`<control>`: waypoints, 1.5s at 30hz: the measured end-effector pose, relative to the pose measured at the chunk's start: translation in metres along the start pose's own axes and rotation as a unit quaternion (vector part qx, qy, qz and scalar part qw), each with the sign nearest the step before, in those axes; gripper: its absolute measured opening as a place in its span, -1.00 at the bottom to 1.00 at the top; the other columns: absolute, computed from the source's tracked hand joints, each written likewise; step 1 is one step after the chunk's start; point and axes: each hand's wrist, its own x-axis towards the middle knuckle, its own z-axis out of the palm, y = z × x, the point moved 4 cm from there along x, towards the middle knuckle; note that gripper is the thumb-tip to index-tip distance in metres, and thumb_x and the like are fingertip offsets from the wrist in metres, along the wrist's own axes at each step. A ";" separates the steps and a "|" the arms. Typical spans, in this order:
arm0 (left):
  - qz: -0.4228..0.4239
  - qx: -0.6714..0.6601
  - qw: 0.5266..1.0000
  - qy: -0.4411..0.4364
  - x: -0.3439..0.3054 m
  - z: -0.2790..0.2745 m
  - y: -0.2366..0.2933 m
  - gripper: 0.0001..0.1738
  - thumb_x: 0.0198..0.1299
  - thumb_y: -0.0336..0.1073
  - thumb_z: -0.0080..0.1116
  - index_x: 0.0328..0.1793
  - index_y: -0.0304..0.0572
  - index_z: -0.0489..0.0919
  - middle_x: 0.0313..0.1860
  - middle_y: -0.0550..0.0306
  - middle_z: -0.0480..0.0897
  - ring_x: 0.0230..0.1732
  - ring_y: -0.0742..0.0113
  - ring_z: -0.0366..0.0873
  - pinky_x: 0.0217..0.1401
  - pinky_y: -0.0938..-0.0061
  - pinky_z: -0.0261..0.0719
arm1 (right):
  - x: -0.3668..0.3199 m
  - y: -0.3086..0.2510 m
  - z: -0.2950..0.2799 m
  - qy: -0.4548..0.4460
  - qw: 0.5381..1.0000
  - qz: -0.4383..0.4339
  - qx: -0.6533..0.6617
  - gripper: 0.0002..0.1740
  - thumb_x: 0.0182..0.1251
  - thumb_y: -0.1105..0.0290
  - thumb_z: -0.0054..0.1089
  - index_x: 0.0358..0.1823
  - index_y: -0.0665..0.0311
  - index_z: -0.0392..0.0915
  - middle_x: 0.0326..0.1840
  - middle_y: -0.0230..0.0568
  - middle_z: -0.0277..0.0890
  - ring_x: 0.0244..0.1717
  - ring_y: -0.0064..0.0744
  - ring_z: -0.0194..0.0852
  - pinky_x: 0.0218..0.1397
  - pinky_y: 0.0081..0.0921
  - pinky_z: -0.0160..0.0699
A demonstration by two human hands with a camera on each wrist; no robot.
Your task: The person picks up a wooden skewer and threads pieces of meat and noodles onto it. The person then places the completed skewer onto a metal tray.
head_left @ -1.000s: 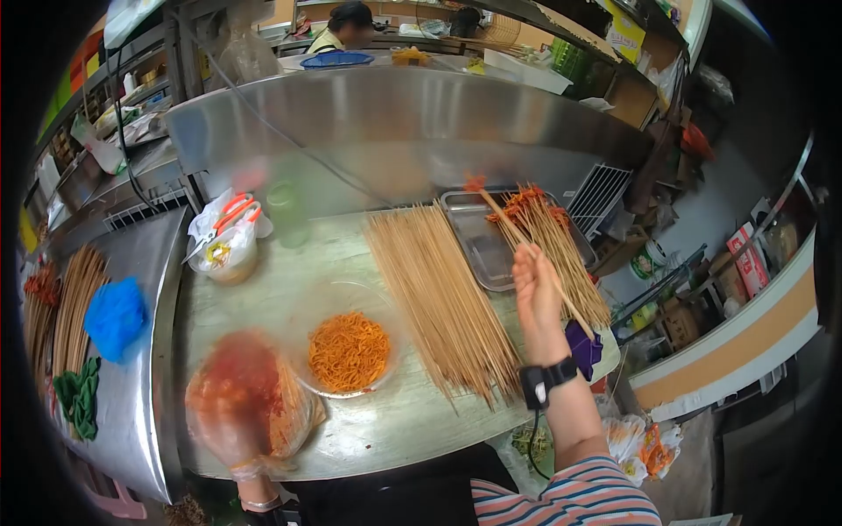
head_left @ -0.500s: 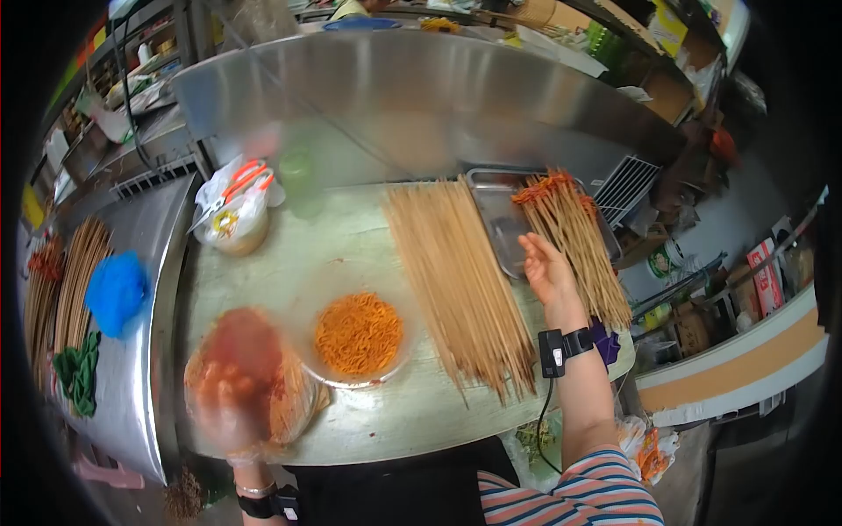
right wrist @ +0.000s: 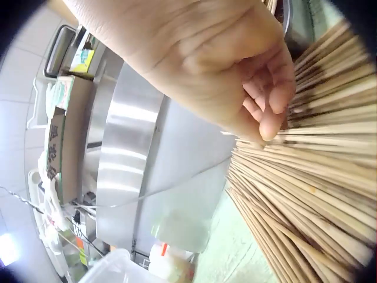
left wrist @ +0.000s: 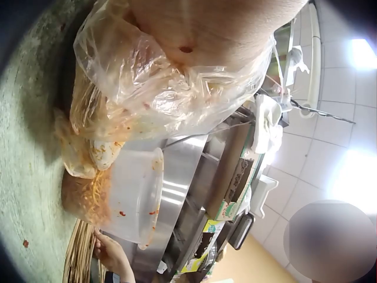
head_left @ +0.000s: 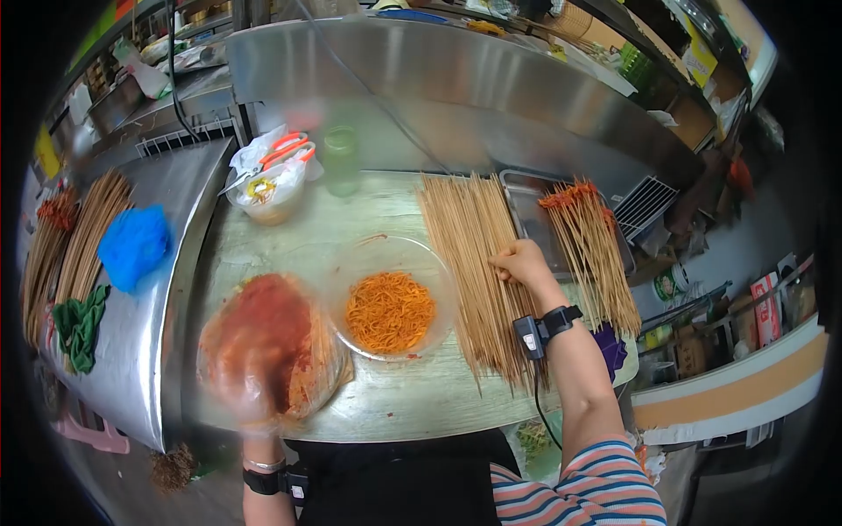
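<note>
2 hands, right (head_left: pixel 519 262) pinching skewers (head_left: pixel 467 223), left (head_left: pixel 254 377) gloved

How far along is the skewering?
Done: a batch of loaded skewers rests on the metal tray. In hand: the right hand pinches at the pile of bare skewers; the gloved left hand is blurred beside the bowl of orange shreds. Left: most of it, judging by the large bare pile and part-full bowl.
</note>
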 end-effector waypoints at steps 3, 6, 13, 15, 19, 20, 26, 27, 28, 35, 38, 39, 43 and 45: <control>-0.002 -0.005 1.000 -0.028 -0.001 -0.002 -0.003 -0.65 0.23 -0.42 0.07 0.13 -0.38 0.42 -0.06 0.01 0.58 -0.16 0.35 0.57 -0.13 0.54 0.59 | -0.008 0.002 -0.012 -0.024 0.996 0.038 0.082 -0.85 0.20 0.43 0.17 -0.51 0.28 0.54 -0.62 -0.34 0.51 -0.70 -0.69 0.37 -0.69 -0.70 0.27; 0.030 0.039 0.998 -0.036 0.000 -0.001 0.002 -0.66 0.23 -0.44 0.04 0.13 -0.40 0.42 -0.07 -0.01 0.58 -0.18 0.34 0.58 -0.13 0.54 0.59 | -0.026 -0.015 -0.035 -0.019 0.988 0.018 0.154 -0.84 0.23 0.37 0.14 -0.45 0.30 0.51 -0.59 -0.38 0.49 -0.69 -0.69 0.35 -0.69 -0.74 0.25; -0.049 -0.037 0.998 -0.035 -0.001 0.002 0.003 -0.67 0.25 -0.43 0.05 0.11 -0.41 0.41 -0.13 -0.08 0.59 -0.23 0.22 0.62 -0.20 0.45 0.67 | -0.088 -0.112 -0.063 0.126 0.826 -0.235 0.496 -0.84 0.39 0.31 -0.03 -0.30 0.23 0.41 -0.43 -0.26 0.52 -0.57 -0.67 0.48 -0.54 -0.81 0.43; -0.062 -0.044 0.997 -0.021 -0.002 0.002 0.001 -0.67 0.23 -0.44 0.06 0.10 -0.43 0.43 -0.13 -0.04 0.59 -0.26 0.31 0.60 -0.19 0.51 0.62 | -0.106 -0.134 -0.044 0.129 0.855 -0.291 0.409 -0.82 0.41 0.28 -0.05 -0.27 0.23 0.39 -0.38 -0.24 0.53 -0.53 -0.64 0.51 -0.48 -0.78 0.48; -0.075 -0.097 0.992 -0.027 -0.001 0.002 -0.002 -0.67 0.24 -0.44 0.04 0.11 -0.41 0.41 -0.12 -0.08 0.58 -0.30 0.33 0.58 -0.21 0.49 0.59 | -0.131 -0.150 0.021 -0.001 0.901 -0.263 0.346 -0.86 0.38 0.35 -0.02 -0.23 0.28 0.39 -0.40 -0.31 0.48 -0.54 -0.60 0.48 -0.45 -0.70 0.46; -0.075 -0.122 0.989 -0.024 0.001 0.000 -0.002 -0.67 0.24 -0.44 0.03 0.12 -0.40 0.40 -0.12 -0.09 0.58 -0.31 0.33 0.57 -0.23 0.48 0.58 | -0.134 -0.149 0.035 -0.034 0.905 -0.260 0.334 -0.86 0.38 0.37 -0.02 -0.24 0.30 0.40 -0.41 -0.32 0.47 -0.54 -0.61 0.46 -0.45 -0.70 0.45; -0.098 -0.244 0.965 -0.012 0.023 -0.038 0.032 -0.68 0.23 -0.43 0.06 0.10 -0.36 0.42 -0.15 -0.09 0.55 -0.36 0.31 0.52 -0.39 0.48 0.47 | -0.153 -0.144 0.081 -0.176 0.916 -0.280 0.226 -0.79 0.37 0.41 -0.09 -0.36 0.40 0.44 -0.47 -0.30 0.43 -0.54 -0.59 0.43 -0.46 -0.66 0.43; -0.092 -0.242 0.966 -0.021 0.027 -0.041 0.034 -0.69 0.23 -0.44 0.06 0.09 -0.36 0.43 -0.15 -0.09 0.55 -0.36 0.31 0.52 -0.38 0.48 0.48 | -0.156 -0.144 0.081 -0.181 0.916 -0.282 0.220 -0.77 0.38 0.41 -0.10 -0.37 0.42 0.45 -0.48 -0.29 0.42 -0.54 -0.57 0.44 -0.46 -0.65 0.44; -0.095 -0.215 0.972 -0.010 0.028 -0.046 0.034 -0.69 0.23 -0.45 0.06 0.09 -0.36 0.43 -0.15 -0.09 0.55 -0.35 0.30 0.53 -0.37 0.48 0.49 | -0.158 -0.144 0.081 -0.189 0.918 -0.275 0.213 -0.75 0.38 0.41 -0.11 -0.38 0.44 0.45 -0.48 -0.27 0.42 -0.54 -0.56 0.45 -0.46 -0.65 0.45; -0.072 0.059 0.995 -0.049 0.021 -0.059 0.034 -0.80 0.15 -0.50 0.11 -0.09 -0.43 0.55 -0.20 -0.02 0.61 -0.26 0.32 0.60 -0.26 0.54 0.57 | -0.181 -0.139 0.075 -0.226 0.926 -0.219 0.209 -0.72 0.38 0.41 -0.13 -0.41 0.49 0.45 -0.49 -0.22 0.42 -0.55 -0.50 0.48 -0.46 -0.63 0.48; 0.136 0.357 0.906 -0.185 0.021 -0.032 0.046 -0.80 -0.01 -0.47 0.24 -0.19 -0.27 0.62 -0.20 -0.02 0.65 -0.25 0.20 0.62 -0.17 0.42 0.57 | -0.191 -0.135 0.074 -0.224 0.926 -0.241 0.185 -0.74 0.35 0.43 -0.11 -0.42 0.46 0.45 -0.49 -0.21 0.42 -0.55 -0.50 0.48 -0.47 -0.64 0.47; 0.143 0.378 0.895 -0.191 0.020 -0.021 0.047 -0.78 -0.09 -0.44 0.27 -0.23 -0.20 0.62 -0.27 0.01 0.64 -0.27 0.10 0.60 -0.16 0.37 0.55 | -0.194 -0.135 0.074 -0.222 0.926 -0.251 0.174 -0.75 0.35 0.43 -0.10 -0.43 0.45 0.45 -0.49 -0.20 0.43 -0.56 -0.50 0.48 -0.47 -0.64 0.47; 0.235 0.487 0.800 -0.260 0.023 0.014 0.042 -0.74 -0.23 -0.35 0.32 -0.32 -0.19 0.59 -0.38 -0.05 0.54 -0.32 -0.04 0.51 -0.29 0.21 0.49 | -0.196 -0.136 0.074 -0.202 0.929 -0.248 0.186 -0.78 0.32 0.44 -0.08 -0.43 0.41 0.46 -0.49 -0.22 0.43 -0.56 -0.52 0.47 -0.47 -0.63 0.45; 0.228 0.544 0.764 -0.263 0.024 0.025 0.034 -0.74 -0.23 -0.33 0.32 -0.33 -0.18 0.59 -0.39 -0.09 0.51 -0.31 -0.06 0.50 -0.29 0.18 0.48 | -0.195 -0.136 0.074 -0.198 0.929 -0.246 0.191 -0.78 0.32 0.44 -0.07 -0.43 0.41 0.46 -0.50 -0.24 0.43 -0.57 -0.54 0.46 -0.47 -0.62 0.43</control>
